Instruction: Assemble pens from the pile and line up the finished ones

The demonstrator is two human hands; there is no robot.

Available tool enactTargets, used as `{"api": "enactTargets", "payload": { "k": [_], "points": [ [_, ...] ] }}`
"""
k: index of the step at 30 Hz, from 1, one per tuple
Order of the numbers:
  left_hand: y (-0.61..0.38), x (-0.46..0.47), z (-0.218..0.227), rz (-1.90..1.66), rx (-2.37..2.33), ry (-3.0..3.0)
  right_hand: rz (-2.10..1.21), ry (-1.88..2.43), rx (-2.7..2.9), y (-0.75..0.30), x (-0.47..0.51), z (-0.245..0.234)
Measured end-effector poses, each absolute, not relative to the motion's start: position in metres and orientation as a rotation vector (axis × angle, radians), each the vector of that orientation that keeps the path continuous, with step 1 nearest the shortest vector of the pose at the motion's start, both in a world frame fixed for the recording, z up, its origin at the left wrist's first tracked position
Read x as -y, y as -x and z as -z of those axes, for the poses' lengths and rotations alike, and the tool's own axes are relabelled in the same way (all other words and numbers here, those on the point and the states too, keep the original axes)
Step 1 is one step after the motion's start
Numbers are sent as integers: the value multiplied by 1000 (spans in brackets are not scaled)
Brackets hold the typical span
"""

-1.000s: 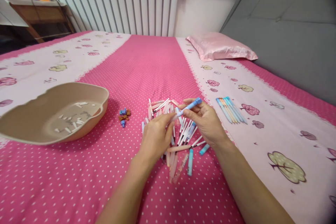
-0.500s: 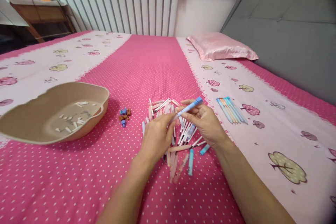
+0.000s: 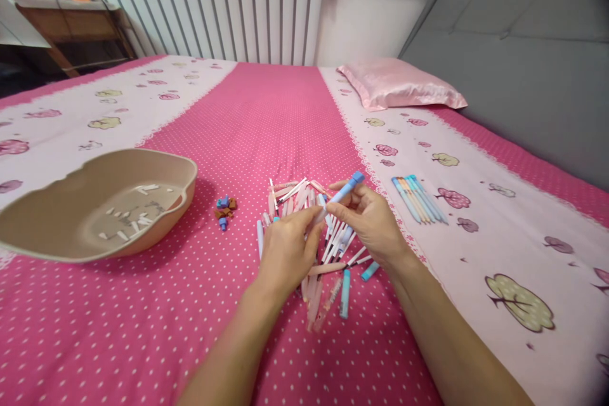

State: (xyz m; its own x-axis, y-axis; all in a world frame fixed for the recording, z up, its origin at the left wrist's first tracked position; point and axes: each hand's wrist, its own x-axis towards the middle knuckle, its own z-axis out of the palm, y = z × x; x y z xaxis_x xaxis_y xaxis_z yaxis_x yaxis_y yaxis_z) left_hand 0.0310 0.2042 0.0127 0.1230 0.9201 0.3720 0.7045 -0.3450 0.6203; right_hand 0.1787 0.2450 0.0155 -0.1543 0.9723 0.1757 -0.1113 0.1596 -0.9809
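Between my two hands is a blue pen [image 3: 346, 189], tilted with its blue end up and to the right. My left hand [image 3: 289, 242] is closed around its lower end, which the fingers partly hide. My right hand [image 3: 373, 219] pinches the pen higher up, near the middle. Beneath both hands lies a loose pile of pink pen barrels [image 3: 314, 301], white refills [image 3: 334, 242] with dark ends and blue pieces. A light-blue pen cap [image 3: 345, 294] rests at the pile's near edge.
At left stands a beige basin [image 3: 176, 168] holding small white pieces [image 3: 137, 223]. Small blue and brown parts [image 3: 224, 208] lie between it and the pile. A row of finished-looking pens [image 3: 419, 200] lies at right. Farther back are a pink pillow [image 3: 402, 84] and grey headboard [image 3: 518, 44].
The blue pen has shifted slightly left and its upper end stands a little steeper. Both hands keep their hold on it.
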Motion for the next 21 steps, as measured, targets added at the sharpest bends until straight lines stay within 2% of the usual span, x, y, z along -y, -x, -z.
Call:
{"api": "enactTargets", "payload": {
  "k": [5, 12, 21],
  "points": [
    [-35, -203, -13, -1115, -1444, -1847, -1232, 887, 1382, -178, -243, -18],
    [-35, -208, -11, -1092, -1082, -1507, -1382, 811, 1436, -181, -244, -19],
    [-37, -207, -11, -1084, -1042, -1438, -1446, 897, 1301, -179, -243, -22]
  ]
}}
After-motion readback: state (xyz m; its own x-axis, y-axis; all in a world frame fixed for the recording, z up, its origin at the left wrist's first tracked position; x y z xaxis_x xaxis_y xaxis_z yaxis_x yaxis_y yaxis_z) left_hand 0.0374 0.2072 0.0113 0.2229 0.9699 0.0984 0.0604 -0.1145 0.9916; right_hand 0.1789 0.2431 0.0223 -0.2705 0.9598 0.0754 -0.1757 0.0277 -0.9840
